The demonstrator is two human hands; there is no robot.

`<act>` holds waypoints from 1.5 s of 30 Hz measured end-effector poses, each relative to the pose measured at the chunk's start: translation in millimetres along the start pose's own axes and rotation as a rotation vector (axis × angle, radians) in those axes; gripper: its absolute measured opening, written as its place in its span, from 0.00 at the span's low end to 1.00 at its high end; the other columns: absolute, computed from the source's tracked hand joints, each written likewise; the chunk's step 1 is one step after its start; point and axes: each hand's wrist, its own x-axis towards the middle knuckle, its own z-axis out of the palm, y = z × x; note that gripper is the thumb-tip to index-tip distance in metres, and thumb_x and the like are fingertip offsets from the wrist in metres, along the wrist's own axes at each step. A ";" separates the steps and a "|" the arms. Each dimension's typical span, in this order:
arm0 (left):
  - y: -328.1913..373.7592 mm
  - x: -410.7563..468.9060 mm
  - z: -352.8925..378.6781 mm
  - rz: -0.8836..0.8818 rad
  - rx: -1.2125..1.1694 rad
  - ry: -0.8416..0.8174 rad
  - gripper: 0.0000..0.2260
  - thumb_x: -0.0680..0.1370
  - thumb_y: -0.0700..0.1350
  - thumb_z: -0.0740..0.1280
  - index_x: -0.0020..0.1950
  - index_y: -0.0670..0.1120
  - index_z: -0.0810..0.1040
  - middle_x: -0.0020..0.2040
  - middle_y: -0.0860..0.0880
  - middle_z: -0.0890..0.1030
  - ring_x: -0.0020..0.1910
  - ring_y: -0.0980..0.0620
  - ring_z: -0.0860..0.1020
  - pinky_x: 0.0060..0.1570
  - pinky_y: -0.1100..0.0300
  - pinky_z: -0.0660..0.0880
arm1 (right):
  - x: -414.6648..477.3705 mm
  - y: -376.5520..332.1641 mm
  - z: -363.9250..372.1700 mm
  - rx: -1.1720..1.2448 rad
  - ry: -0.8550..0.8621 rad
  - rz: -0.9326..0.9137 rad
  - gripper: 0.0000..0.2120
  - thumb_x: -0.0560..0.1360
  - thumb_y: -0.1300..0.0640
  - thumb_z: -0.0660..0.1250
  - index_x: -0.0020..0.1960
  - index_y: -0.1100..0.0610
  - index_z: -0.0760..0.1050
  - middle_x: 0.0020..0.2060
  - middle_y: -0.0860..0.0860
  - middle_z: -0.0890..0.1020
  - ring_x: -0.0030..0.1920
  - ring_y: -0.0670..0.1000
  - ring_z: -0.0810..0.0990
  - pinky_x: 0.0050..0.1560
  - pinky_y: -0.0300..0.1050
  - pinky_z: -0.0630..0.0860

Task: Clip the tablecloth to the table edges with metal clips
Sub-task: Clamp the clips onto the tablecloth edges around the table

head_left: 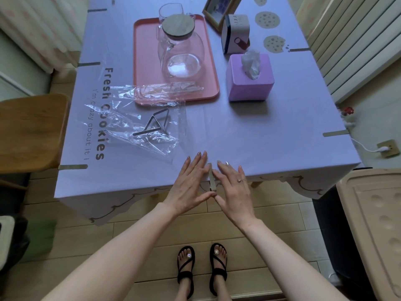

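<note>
A lilac tablecloth (249, 131) covers the table. A metal clip (211, 178) sits over the near edge, between my two hands. My left hand (191, 181) lies flat on the cloth just left of that clip, fingers straight. My right hand (233, 187) lies flat just right of it, and both thumbs meet below the clip's lower end. Two loose metal clips (155, 124) rest on a crumpled clear plastic bag (138, 127). More clips grip the left edge (73, 166) and the right edge (335, 133).
A pink tray (141, 61) carries a glass jug (182, 51) with a lid. A purple tissue box (249, 83), a small white device (235, 32) and a picture frame (217, 9) stand behind. A wooden chair (28, 131) is at the left, a radiator at the right.
</note>
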 end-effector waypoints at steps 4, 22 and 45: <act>-2.7 0.2 2.0 -0.015 0.009 -0.006 0.32 0.75 0.60 0.61 0.73 0.43 0.61 0.76 0.44 0.55 0.76 0.48 0.51 0.74 0.51 0.47 | 4.6 0.7 3.7 -0.095 0.126 -0.023 0.31 0.59 0.55 0.80 0.61 0.54 0.75 0.63 0.50 0.77 0.63 0.52 0.75 0.70 0.55 0.61; 5.6 5.3 10.0 -0.084 -0.005 0.187 0.24 0.76 0.52 0.65 0.68 0.41 0.70 0.72 0.47 0.68 0.72 0.51 0.63 0.71 0.51 0.59 | 22.0 7.0 7.9 -0.270 0.286 -0.126 0.16 0.69 0.49 0.69 0.55 0.53 0.78 0.51 0.50 0.82 0.45 0.54 0.77 0.46 0.48 0.65; -8.1 8.4 -47.0 -0.214 -0.043 0.564 0.10 0.74 0.40 0.63 0.55 0.41 0.76 0.52 0.44 0.80 0.53 0.48 0.73 0.53 0.55 0.70 | 20.4 -35.8 -11.4 0.051 0.236 0.133 0.19 0.63 0.65 0.57 0.50 0.57 0.78 0.53 0.53 0.79 0.54 0.53 0.74 0.58 0.46 0.63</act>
